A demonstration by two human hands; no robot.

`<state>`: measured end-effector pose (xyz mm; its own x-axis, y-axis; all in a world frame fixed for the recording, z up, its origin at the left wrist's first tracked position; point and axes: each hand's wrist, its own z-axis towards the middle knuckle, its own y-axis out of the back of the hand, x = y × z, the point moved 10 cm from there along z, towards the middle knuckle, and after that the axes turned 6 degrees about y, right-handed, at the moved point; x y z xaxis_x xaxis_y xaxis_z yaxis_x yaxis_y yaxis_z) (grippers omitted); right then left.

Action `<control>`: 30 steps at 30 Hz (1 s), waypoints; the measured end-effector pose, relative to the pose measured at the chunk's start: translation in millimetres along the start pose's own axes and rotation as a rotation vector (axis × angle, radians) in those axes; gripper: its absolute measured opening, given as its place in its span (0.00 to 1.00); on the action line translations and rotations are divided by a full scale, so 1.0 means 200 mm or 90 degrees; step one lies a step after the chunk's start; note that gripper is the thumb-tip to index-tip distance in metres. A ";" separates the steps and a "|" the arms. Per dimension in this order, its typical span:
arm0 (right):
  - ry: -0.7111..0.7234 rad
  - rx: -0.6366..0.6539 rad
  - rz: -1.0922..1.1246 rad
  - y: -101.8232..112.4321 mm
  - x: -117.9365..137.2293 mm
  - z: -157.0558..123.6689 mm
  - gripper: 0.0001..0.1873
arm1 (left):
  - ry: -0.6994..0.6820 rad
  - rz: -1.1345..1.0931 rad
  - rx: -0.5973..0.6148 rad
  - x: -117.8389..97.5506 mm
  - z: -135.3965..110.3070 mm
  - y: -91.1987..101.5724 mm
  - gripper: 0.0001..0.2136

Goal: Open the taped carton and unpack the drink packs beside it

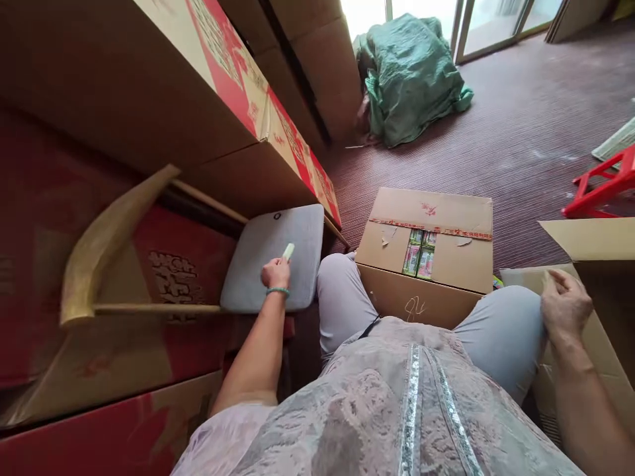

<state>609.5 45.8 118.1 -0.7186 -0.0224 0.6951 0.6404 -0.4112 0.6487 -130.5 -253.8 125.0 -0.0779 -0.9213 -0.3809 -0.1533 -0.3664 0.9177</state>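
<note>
My left hand [276, 272] is closed round a short pale green stick [288, 251], whose far end pokes out past the fingers. It is over the grey padded seat [292, 225] of a wooden chair at my left. My right hand [566, 301] is beside my right knee with its fingers curled in, against the pale flap [526, 276] of an open carton. Whatever is between those fingers is hidden. Between my knees stands a cardboard box [446, 301] with part of its top open. Green and pink packets [419, 254] show through that gap.
Large red and tan cartons [292, 145] are stacked along the left, close to the wooden chair back [114, 231]. A green sack bundle [411, 79] sits by the glass doors. At far right is a red plastic stool [602, 182], beyond the open carton [605, 284].
</note>
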 end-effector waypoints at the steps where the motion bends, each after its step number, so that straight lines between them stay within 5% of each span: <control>1: 0.019 0.012 0.043 -0.04 0.09 0.00 0.14 | 0.027 0.010 0.012 0.05 0.03 -0.01 0.12; 5: 0.055 0.091 0.153 -0.22 0.50 0.02 0.22 | 0.102 0.047 -0.008 0.15 0.06 -0.01 0.19; 7: 0.035 0.150 0.212 -0.37 0.66 0.00 0.18 | 0.063 0.042 -0.082 0.05 0.01 0.02 0.27; 9: -0.081 0.258 0.327 -0.61 0.75 -0.08 0.13 | -0.071 0.006 -0.100 -0.20 -0.10 -0.05 0.31; 12: -0.414 0.392 0.547 -1.04 0.80 -0.31 0.08 | -0.353 -0.047 0.009 -0.69 -0.40 -0.34 0.24; 15: -0.680 0.332 0.631 -1.35 0.77 -0.45 0.08 | -0.543 -0.019 0.145 -1.03 -0.76 -0.73 0.16; 17: -0.734 0.267 0.621 -1.47 0.72 -0.46 0.10 | -0.638 0.030 0.221 -1.14 -0.97 -0.98 0.16; 20: -0.759 0.209 0.620 -1.58 0.65 -0.43 0.11 | -0.794 0.084 0.300 -1.18 -1.21 -1.27 0.24; 23: -0.778 0.196 0.644 -1.62 0.59 -0.45 0.10 | -0.897 0.112 0.338 -1.14 -1.30 -1.43 0.34; 30: -0.819 0.234 0.725 -1.68 0.57 -0.50 0.07 | -0.922 0.132 0.356 -1.07 -1.30 -1.55 0.42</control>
<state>286.4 89.6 -51.7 0.6270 0.6175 0.4750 0.7790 -0.4927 -0.3878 190.8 22.4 -49.4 -0.9375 0.0775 -0.3394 -0.3266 0.1417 0.9345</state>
